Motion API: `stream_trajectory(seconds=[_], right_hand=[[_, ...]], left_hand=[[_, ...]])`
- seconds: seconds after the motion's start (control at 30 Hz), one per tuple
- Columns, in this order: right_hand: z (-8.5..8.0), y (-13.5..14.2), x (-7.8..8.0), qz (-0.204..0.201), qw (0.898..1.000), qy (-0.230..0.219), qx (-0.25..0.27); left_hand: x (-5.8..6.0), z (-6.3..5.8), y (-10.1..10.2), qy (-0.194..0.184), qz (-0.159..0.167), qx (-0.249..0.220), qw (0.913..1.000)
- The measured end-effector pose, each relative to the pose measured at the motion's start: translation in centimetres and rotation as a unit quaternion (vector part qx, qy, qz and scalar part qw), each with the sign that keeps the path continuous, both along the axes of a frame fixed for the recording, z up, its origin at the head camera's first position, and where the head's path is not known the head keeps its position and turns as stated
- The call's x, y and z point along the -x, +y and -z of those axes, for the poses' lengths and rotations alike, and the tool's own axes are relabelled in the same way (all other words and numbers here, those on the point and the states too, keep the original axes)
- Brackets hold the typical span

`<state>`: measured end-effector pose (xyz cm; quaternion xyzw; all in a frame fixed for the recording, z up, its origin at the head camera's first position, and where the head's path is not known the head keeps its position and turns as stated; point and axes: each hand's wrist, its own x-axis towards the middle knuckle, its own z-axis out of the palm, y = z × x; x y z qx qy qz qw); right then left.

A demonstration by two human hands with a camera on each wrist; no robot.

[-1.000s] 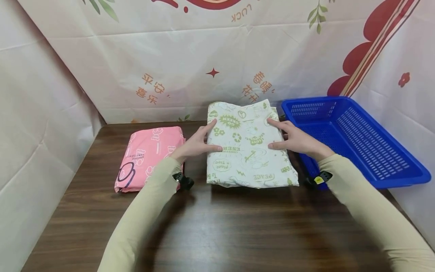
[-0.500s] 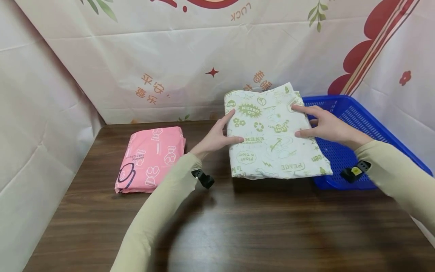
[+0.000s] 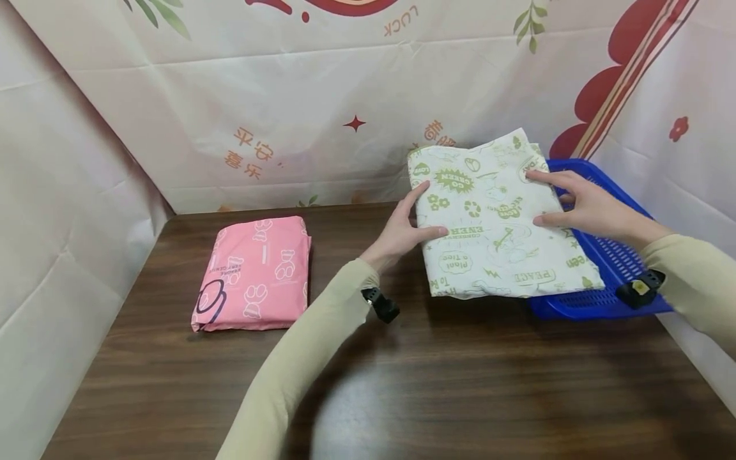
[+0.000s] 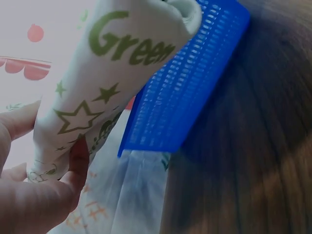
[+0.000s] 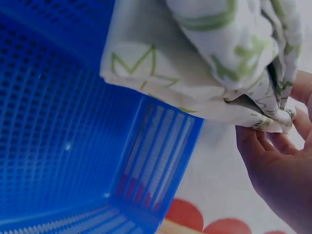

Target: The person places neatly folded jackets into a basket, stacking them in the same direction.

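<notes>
A white plastic mailer bag with green print [image 3: 489,236], folded into a soft parcel, is held up between both hands above the table. My left hand [image 3: 405,230] grips its left edge, thumb on top and fingers curled beneath, as the left wrist view shows. At its right edge my right hand [image 3: 586,207] pinches the bag; its fingers [image 5: 263,146] wrap under the folded side. The parcel overlaps the left part of a blue perforated basket [image 3: 615,268] in the head view. In the right wrist view the basket's inside [image 5: 58,122] shows beside the parcel.
A pink printed parcel [image 3: 253,275] lies flat at the left of the dark wooden table [image 3: 368,383]. White patterned cloth [image 3: 345,83] hangs behind and at both sides. The basket stands at the back right by the side cloth.
Both hands have carried the white-and-green mailer bag to the right and slightly up, from beside the basket to over its left part. The pink parcel stays in place.
</notes>
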<state>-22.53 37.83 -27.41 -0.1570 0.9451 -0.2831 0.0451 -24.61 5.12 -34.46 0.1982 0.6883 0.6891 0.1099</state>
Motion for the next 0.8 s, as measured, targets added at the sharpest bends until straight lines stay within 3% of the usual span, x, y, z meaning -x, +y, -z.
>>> stream_trajectory(seconds=[0.4, 0.6, 0.8], right_hand=[[-0.8, 4.9, 0.2, 0.010, 0.998, 0.012, -0.059], [-1.4, 6.7, 0.7, 0.023, 0.991, 0.023, -0.131], [-1.3, 8.3, 1.0, 0.008, 0.982, 0.068, -0.177]], left_hand=[[-0.6, -0.4, 5.6, -0.028, -0.003, -0.026, 0.9993], [-1.1, -0.9, 8.1, -0.033, -0.002, -0.014, 0.9994], [-1.8, -1.1, 10.6, -0.032, -0.021, 0.007, 0.9992]])
